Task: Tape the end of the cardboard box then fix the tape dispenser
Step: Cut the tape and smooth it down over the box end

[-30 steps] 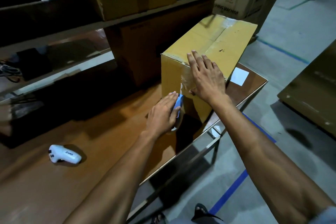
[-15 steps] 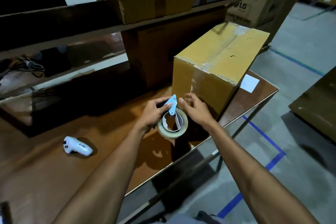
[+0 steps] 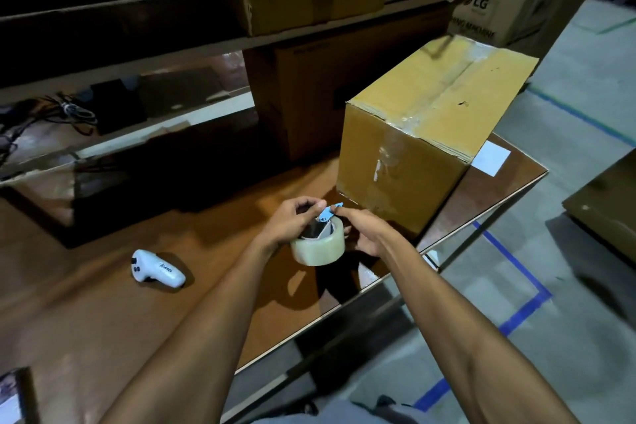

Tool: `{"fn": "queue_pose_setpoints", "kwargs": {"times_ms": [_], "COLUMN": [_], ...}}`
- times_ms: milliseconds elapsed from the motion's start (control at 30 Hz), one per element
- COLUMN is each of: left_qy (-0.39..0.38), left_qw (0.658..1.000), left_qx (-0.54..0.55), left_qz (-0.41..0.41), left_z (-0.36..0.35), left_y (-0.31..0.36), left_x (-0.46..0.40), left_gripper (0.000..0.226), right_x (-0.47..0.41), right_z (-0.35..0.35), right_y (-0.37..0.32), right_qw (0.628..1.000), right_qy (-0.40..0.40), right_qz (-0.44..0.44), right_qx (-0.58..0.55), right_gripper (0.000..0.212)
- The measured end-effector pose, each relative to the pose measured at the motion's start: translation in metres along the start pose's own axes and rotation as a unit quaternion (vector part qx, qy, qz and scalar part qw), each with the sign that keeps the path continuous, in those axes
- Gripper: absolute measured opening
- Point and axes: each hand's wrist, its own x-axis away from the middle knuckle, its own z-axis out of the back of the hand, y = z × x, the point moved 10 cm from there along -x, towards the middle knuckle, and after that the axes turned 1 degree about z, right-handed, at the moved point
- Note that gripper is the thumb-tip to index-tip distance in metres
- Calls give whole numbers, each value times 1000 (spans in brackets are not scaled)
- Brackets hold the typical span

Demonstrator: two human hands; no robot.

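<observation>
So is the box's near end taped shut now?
Yes, apparently: clear tape runs from the top seam down the near end of the box, flaps flat. Both hands are off it, on the tape roll.

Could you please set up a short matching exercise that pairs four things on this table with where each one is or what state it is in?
Things:
1. tape roll
2. cardboard box
3. white controller
4. white paper

Places or states:
A. lies alone on the table's left part
B. held between both hands
C. flat on the table, right of the box
D. stands on the table, clear tape over its near end

Pairs: 1-B, 2-D, 3-A, 4-C. The left hand and right hand hold the roll by its blue cutter.
</observation>
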Motion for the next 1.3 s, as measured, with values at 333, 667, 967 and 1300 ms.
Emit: {"fn": "queue_pose_setpoints", "kwargs": {"times_ms": [333,667,967,1300], "left_qy": [-15,107,159,152], "left_qw": [962,956,943,918], "left_qx": [-263,-266,-283,-286], "left_qz": [-77,-55,-78,-229], "left_z": [-15,12,7,-62], "left_y": [-29,-14,-1,86], "left_x": [1,-19,-12,-16], "left_gripper": [105,64,57,54], "right_x": [-19,-8,4,153], "right_z": [-7,31,49,36], "right_y": [36,29,-5,-187], "right_qw": [994,990,998,611], "right_qy": [45,21,36,341], "right_qz": [-75,-118,25,547], "right_qx": [-66,75,43,459], "right_gripper": [39,62,47,15]}}
